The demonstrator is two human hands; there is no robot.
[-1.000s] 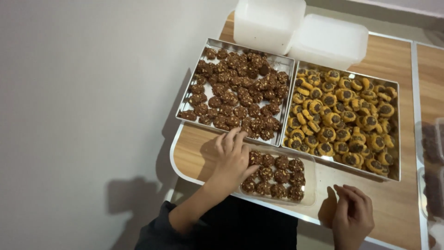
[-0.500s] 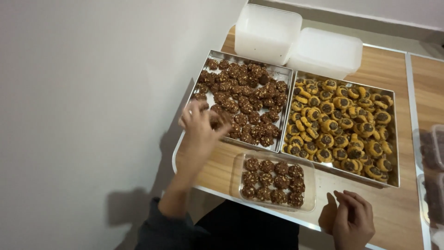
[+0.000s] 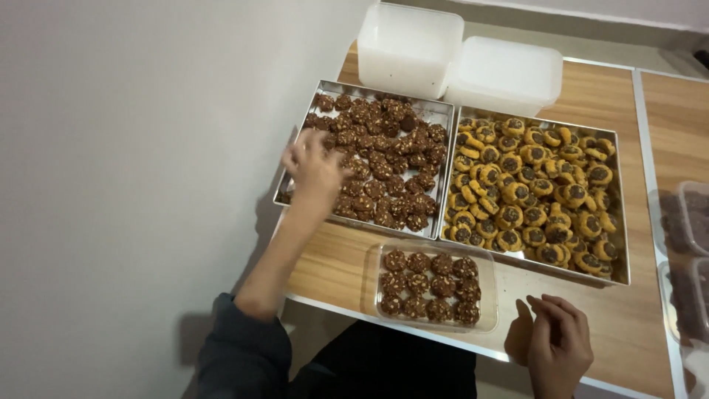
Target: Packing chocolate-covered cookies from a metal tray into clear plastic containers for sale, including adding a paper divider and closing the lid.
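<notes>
Bench [image 3: 336, 258] of pale wood, carrying everything. Two steel trays side by side: right tray [image 3: 619, 222] full of yellow chocolate-centred cookies [image 3: 528, 188], left tray [image 3: 443, 118] well stocked with dark nut-studded cookies [image 3: 391, 159]. White lidded tubs [image 3: 458, 55] behind. Clear plastic box [image 3: 436, 287] near the front edge, already packed with rows of dark cookies, little room left. Left hand [image 3: 314, 170] over the dark tray's near corner, fingers curled down among the cookies; grip on one impossible to tell. Right hand [image 3: 557, 347] loosely curled, holding nothing, resting just right of the box.
</notes>
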